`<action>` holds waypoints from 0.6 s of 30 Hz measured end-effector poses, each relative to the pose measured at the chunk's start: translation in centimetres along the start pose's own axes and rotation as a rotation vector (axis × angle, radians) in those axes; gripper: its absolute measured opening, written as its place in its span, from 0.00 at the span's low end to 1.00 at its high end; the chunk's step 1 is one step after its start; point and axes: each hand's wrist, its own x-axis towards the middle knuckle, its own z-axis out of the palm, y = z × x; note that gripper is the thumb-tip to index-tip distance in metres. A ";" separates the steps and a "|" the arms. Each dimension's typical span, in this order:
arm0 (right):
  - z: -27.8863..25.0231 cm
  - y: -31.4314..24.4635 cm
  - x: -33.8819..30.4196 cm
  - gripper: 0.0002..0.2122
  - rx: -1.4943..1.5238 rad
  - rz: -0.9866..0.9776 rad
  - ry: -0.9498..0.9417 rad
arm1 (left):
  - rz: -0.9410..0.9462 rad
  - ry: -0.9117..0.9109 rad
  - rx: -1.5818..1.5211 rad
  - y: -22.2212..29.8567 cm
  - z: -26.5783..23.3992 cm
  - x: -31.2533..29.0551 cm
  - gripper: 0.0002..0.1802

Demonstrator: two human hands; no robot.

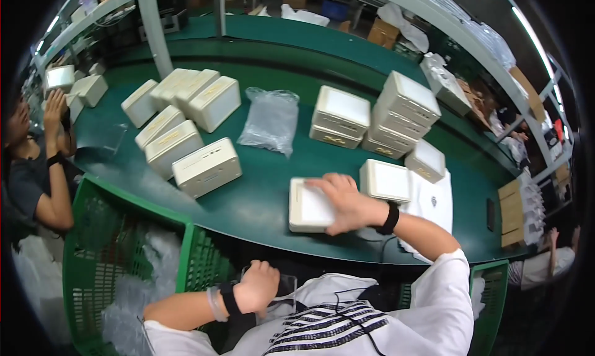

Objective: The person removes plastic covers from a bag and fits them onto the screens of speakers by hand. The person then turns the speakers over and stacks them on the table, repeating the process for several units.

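A cream box with a white top panel [302,210] lies at the table's near edge. Across its right part is my right hand [347,202], thumb at the near edge and fingers over the top, gripping it. Lower down, in front of my body, my left hand [259,286] is closed with curled fingers. It holds clear plastic [286,286] that looks like a bag, partly hidden by the hand. Another cream box [387,181] sits right of my right hand, by a white cloth [434,201].
Stacked cream boxes [403,105] stand at the right; several more [207,167] stand on edge at the left. A pile of clear bags [271,119] lies between them. Green crates [186,257] flank me below the table [260,198]. A co-worker [52,188] raises both hands at far left.
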 end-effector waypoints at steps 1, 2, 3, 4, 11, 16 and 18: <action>-1.5 0.7 0.7 0.48 0.068 -0.052 0.019 | 0.001 -0.012 -0.024 -0.2 0.2 -0.1 0.55; -3.6 2.0 1.3 0.47 0.018 -0.070 0.108 | -0.001 -0.026 -0.052 -0.3 0.1 0.1 0.55; -6.0 3.4 2.0 0.47 -0.023 -0.091 0.198 | 0.009 -0.027 -0.048 -0.6 -0.2 0.4 0.55; -8.7 4.5 3.0 0.47 -0.037 -0.104 0.298 | -0.001 -0.036 -0.053 -0.7 -0.4 0.4 0.56; -15.5 13.9 8.8 0.47 0.156 0.265 0.190 | -0.014 -0.020 -0.108 -2.4 -1.4 0.5 0.56; -14.2 8.6 4.6 0.46 -0.259 0.074 0.279 | 0.014 0.026 -0.203 -3.2 -1.6 -1.0 0.59; -15.2 2.9 -1.8 0.47 -0.086 0.035 0.066 | -0.043 0.104 -0.250 -3.4 -2.0 -1.3 0.59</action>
